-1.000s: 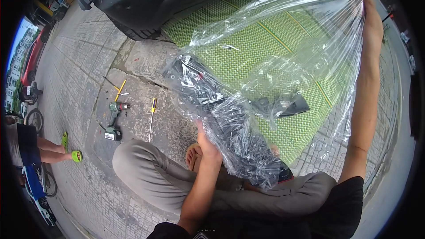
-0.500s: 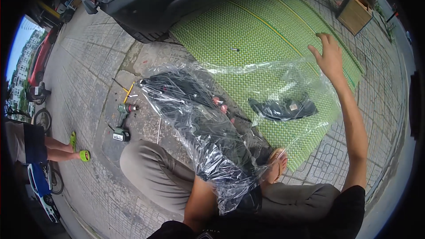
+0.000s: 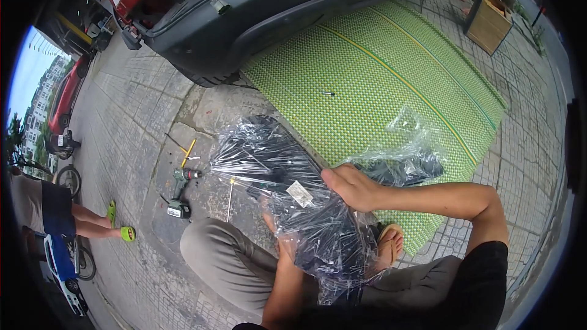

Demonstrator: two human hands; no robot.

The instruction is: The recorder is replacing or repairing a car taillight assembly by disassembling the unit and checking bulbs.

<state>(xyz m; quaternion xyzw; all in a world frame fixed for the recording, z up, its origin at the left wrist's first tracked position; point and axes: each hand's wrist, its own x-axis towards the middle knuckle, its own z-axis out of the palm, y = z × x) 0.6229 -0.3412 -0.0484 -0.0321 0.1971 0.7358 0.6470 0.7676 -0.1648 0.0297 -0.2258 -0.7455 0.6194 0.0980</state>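
A long black part wrapped in clear plastic film (image 3: 263, 153), with a pale label on it, lies slanting across my lap. My left hand (image 3: 285, 245) holds it at its lower left side; its fingers are partly hidden by the film and the part. My right hand (image 3: 354, 187) is closed at the right edge, gripping the film and the part there. Beyond my right hand, a smaller black piece (image 3: 428, 168) rests on the green woven mat (image 3: 367, 67), partly covered by loose clear film.
A cordless drill (image 3: 179, 192) and a yellow-handled tool (image 3: 189, 151) lie on the paving to the left. A vehicle's dark bumper (image 3: 275, 12) overhangs the mat's far side. A small pen-like object (image 3: 328, 93) is on the mat. Far right stands a cardboard box (image 3: 489, 21). A person in green sandals (image 3: 127, 233) stands at left.
My right hand has come down and inward from the raised film at the right to the wrapped part's edge. The spread film has collapsed around the part, and its label now shows plainly.
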